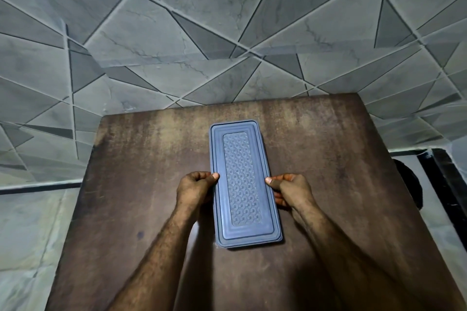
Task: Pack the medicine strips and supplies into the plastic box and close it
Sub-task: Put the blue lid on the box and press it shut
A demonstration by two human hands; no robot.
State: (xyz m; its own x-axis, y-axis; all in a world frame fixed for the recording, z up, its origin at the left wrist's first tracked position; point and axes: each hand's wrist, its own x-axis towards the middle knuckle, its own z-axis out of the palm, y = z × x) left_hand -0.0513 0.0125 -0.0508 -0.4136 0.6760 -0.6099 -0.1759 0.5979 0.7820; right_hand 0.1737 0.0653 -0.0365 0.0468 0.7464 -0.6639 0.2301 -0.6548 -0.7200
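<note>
Long rectangular blue-grey plastic box (243,184) is lying flat in the middle of the worn dark-brown wooden table (141,184), long axis running away from the person, near end tilting slightly right. Its blue-grey lid with stepped border and embossed scale-pattern centre panel (241,179) is sitting on top, covering the whole box; contents are not showing. Whether the lid is fully snapped down, cannot tell.

Left hand (195,188) is gripping the box's left long edge about halfway along, thumb tip (215,176) pressing on the lid's rim, remaining fingers curling in against the side below it. Right hand (290,190) is mirroring that on the right long edge, thumb tip (268,180) lying on the rim, fingers (278,201) folding under and against the side wall. Both hands are clasping the box, so neither is empty or loose. Both bare forearms are reaching in from the bottom of the view, one on each side of the box.

No medicine strips or supplies are lying loose on the table around the box. Behind the table a grey marble-look wall tiled in angular geometric pieces (227,20) is filling the upper view. A dark rounded object (410,184) is peeking out past the table's right edge; too dim to identify.
</note>
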